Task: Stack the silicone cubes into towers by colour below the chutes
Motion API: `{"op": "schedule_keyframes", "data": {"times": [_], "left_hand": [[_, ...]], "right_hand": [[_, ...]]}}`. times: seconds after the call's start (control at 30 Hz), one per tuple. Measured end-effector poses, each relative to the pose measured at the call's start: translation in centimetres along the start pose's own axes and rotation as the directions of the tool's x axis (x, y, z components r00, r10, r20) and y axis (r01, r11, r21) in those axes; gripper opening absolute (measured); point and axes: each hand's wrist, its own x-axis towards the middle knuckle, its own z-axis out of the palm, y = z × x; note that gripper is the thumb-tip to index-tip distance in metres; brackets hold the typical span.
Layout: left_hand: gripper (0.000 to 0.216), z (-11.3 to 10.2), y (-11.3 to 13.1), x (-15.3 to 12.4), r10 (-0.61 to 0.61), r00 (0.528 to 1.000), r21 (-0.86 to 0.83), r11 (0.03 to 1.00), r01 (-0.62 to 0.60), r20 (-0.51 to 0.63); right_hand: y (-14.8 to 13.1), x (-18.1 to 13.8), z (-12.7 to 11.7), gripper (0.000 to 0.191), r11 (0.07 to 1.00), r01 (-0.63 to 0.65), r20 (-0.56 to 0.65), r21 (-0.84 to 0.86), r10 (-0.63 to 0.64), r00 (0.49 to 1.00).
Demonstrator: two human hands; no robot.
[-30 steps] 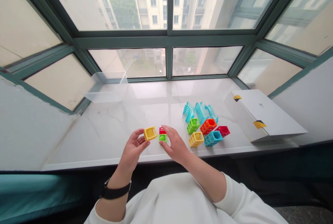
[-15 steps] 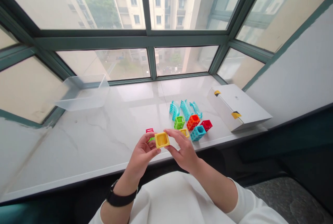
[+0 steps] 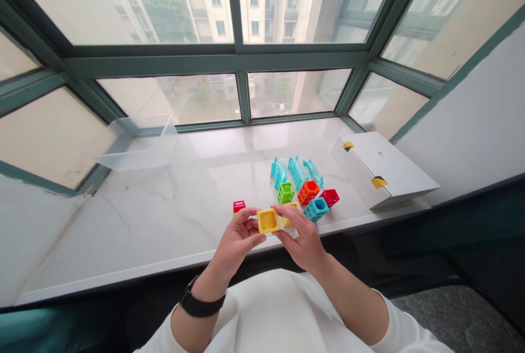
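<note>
- The person's left hand (image 3: 238,242) is curling around the left side of a hollow yellow plastic block (image 3: 268,221), with its thumb pressing on the block's near edge.
- The right hand (image 3: 302,242) is partly closed, with its fingers (image 3: 287,212) gripping the yellow plastic block's far right corner, so both hands are holding it up just above the marble window sill (image 3: 123,227).
- The yellow plastic block is facing upward, with its square opening and recessed yellow floor showing.
- A small red block (image 3: 239,206) is standing just left of the yellow plastic block, beside the left hand.
- A second yellow block (image 3: 292,216) is sitting just right of it, partly hidden behind the right hand's fingers.
- A green block (image 3: 286,192), an orange block (image 3: 308,192), a red block (image 3: 330,197) and a blue block (image 3: 316,209) are clustering beyond and to the right of the yellow plastic block.
- Three curved teal pieces (image 3: 296,172) are lying farther back in the same direction.
- As far as the pictures show, every block is lying loose; none is fitted to another.
- A clear plastic tub (image 3: 137,145) is sitting well back and to the left of the yellow plastic block, and a white cardboard box (image 3: 381,169) is lying well to the right.
</note>
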Motion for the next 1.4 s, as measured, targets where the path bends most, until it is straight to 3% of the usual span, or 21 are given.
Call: {"op": "schedule_keyframes", "data": {"times": [0.23,0.5,0.67,0.87,1.07,1.23,1.4], "left_hand": [[0.049,-0.7,-0.8,0.1,0.033,0.999,0.183,0.983,-0.031,-0.011],[0.047,-0.6,-1.0,0.3,0.064,0.998,0.282,0.957,-0.064,0.009],[0.045,0.4,-1.0,0.7,0.078,0.996,0.395,0.914,-0.089,0.044],[0.044,2.6,-1.4,1.7,0.109,0.987,0.468,0.87,-0.154,0.122],[0.06,2.3,-5.9,4.4,0.229,0.963,0.565,0.78,-0.27,0.144],[0.064,1.4,-10.0,6.2,0.158,0.98,0.685,0.702,-0.195,0.117],[0.061,1.3,-11.7,6.9,0.127,0.985,0.694,0.699,-0.174,0.12]], "right_hand": [[0.6,0.0,-0.1,0.043,0.999,-0.008,0.017,-0.036,0.008,1.0],[1.2,0.1,-1.1,0.053,0.999,-0.009,0.11,-0.051,0.014,0.994],[1.4,0.2,-3.0,0.059,0.988,0.018,0.158,-0.151,0.006,0.987],[1.5,0.1,-5.8,0.05,0.974,0.004,0.191,-0.225,0.04,0.981],[3.1,-0.3,-9.1,0.053,0.957,-0.096,0.042,-0.275,0.112,0.993],[4.4,-0.8,-10.5,0.05,0.938,-0.185,-0.049,-0.293,0.178,0.983],[5.3,-0.9,-10.3,0.048,0.934,-0.178,-0.037,-0.311,0.175,0.984]]}}
